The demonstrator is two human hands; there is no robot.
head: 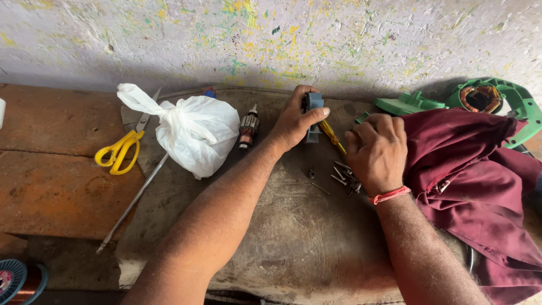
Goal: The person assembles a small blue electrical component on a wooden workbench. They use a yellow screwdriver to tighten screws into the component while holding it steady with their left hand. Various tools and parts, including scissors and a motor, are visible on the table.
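Two hands working mid-bench: left hand (294,121) clamping a small blue-grey part (312,116) upright, long axis pointing away; right hand (377,149) curling around a yellow-handled screwdriver (331,136), angling leftward at the part, hovering above loose screws (345,178) just beside.

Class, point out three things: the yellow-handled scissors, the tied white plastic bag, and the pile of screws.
yellow-handled scissors (118,151), head view, on a handle loop.
white plastic bag (195,135), head view, mid-bulge.
pile of screws (344,178), head view, on the heap.
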